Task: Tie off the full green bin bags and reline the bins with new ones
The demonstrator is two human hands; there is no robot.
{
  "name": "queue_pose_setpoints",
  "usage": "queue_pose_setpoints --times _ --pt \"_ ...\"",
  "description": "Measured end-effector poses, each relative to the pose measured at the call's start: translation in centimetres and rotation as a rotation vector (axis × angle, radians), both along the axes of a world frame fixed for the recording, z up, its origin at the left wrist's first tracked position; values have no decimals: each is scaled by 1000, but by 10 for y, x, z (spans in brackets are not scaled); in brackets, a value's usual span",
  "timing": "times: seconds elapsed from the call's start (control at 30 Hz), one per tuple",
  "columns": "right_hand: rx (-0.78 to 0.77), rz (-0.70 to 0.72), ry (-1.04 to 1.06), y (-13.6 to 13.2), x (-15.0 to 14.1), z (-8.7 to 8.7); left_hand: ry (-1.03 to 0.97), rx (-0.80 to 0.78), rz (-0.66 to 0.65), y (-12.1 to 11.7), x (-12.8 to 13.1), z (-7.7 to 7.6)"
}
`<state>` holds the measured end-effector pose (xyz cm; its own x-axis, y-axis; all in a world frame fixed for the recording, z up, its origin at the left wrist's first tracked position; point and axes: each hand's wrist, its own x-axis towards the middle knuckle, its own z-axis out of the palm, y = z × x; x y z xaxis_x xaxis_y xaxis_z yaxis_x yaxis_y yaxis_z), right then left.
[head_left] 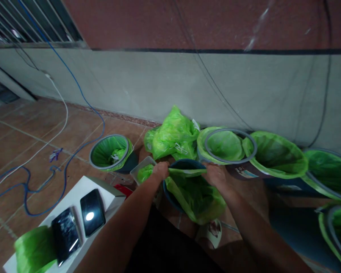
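Note:
Between my hands a green trash bag (190, 189) hangs with its mouth spread, partly inside a dark blue trash can (172, 197). My left hand (160, 171) is closed on the bag's edge at the can's left rim. At the opposite side my right hand (215, 173) grips the same edge. The near part of the bag droops over the can's front. Just left of my left hand sits a clear plastic container (134, 172) with a bunched green bag (144, 173). Filled green bags (174, 134) lie behind the can, against the wall.
Lined cans (278, 159) stand in a row to the right, one with a loose grey ring (230, 131) on top. Another lined can (110, 153) is at left. A white box (108, 189) bears two phones (92, 212) and a green bag roll (35, 248). Cables (66, 170) cross the floor.

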<state>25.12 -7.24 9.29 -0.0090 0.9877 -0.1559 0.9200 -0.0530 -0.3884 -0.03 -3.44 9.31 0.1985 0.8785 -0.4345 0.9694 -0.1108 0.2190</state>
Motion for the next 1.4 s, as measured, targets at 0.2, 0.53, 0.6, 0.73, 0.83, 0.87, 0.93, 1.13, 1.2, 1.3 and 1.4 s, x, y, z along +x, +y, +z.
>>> queue_pose_setpoints --times 0.2,0.53,0.6,0.73,0.83,0.87,0.93,1.13,1.2,1.3,1.4 --pt "-98 118 -135 8 -21 0 -73 10 -5 3 9 -4" --pt "-93 49 -121 28 -31 -9 -115 -15 177 13 8 -16" --pt "-87 50 -110 34 -32 -12 -127 -24 227 17 9 -22" --pt "-86 45 -96 51 -31 -21 -164 -48 308 27 8 -34" --pt "-97 36 -80 70 -27 -32 -223 -63 333 39 5 -42" --pt "-103 33 -72 76 -25 -37 -248 -70 334 43 3 -46" --pt "-128 30 -50 89 -20 -46 -299 -92 334 50 1 -54" --pt "-281 14 83 104 -1 -72 -433 -297 383 45 -8 -84" --pt "-332 -1 137 99 5 -75 -476 -371 421 37 -11 -89" --pt "-332 -31 194 86 15 -75 -545 -437 477 24 -18 -88" --pt "-266 -86 211 63 29 -71 -601 -471 517 14 -27 -77"
